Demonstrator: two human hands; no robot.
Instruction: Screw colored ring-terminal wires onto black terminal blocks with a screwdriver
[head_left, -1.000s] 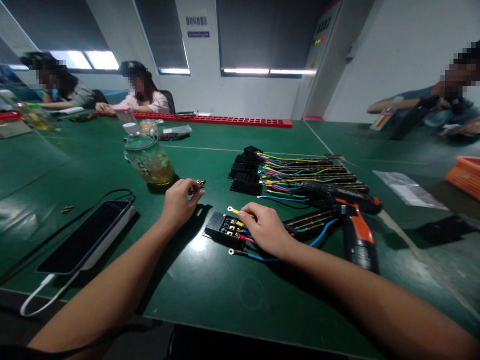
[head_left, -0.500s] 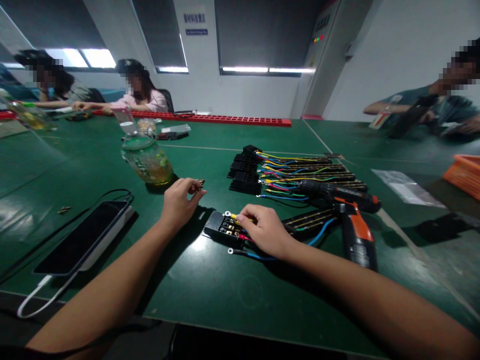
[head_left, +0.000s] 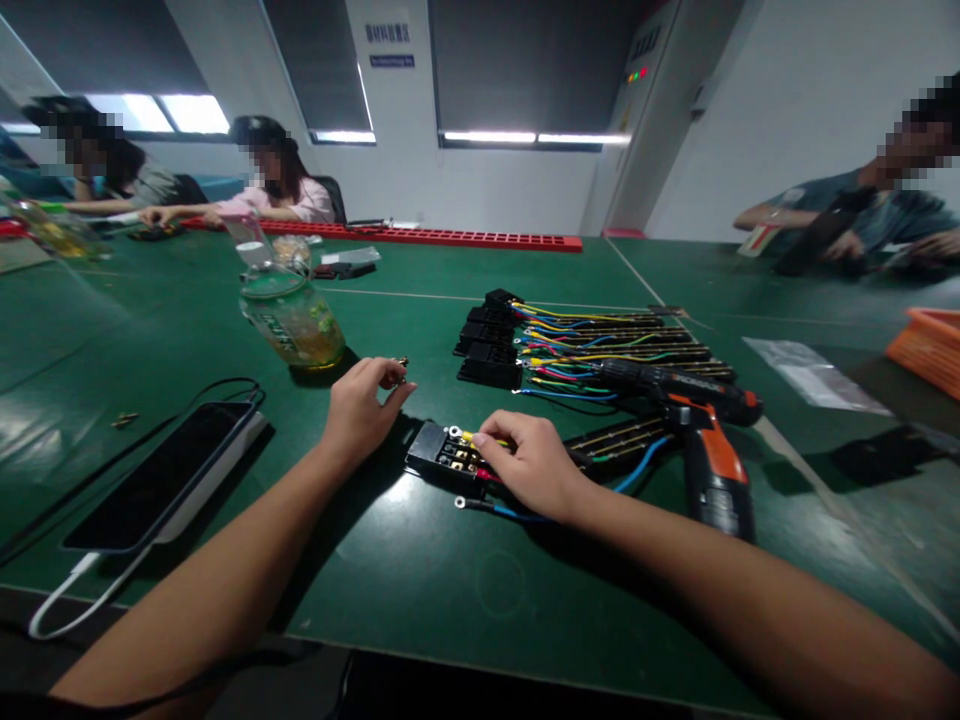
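With the black terminal block (head_left: 429, 452) on the green worktop (head_left: 420, 590) as the centre of my dial and twelve pointing away from me, my right hand (head_left: 534, 462) is at three o'clock, its grip clamped on the yellow wire (head_left: 469, 437); the wire's ring lug (head_left: 454, 431) sits at the block's far edge, though I can't tell whether it touches a terminal. My left hand (head_left: 364, 402) is at ten o'clock, apart from the block, thumb and fingers together around small brass-coloured pieces (head_left: 403, 361), too small to make out. A red sleeve (head_left: 484, 474) is beside the terminals, and a black-sleeved lug (head_left: 460, 503) lies free at five o'clock. At one o'clock I have a group of similar black blocks (head_left: 489, 365) with coloured wires, and at three, beyond my hand, an orange-and-black drill (head_left: 712, 440) lies on its side. The jar of drink (head_left: 294, 325) stands between ten and eleven, while the phone (head_left: 161, 475), its white cable (head_left: 56, 595) attached, is at nine. Farther out, an orange basket (head_left: 930, 350) is between two and three, and a co-worker in pink (head_left: 307, 200) sits at eleven.
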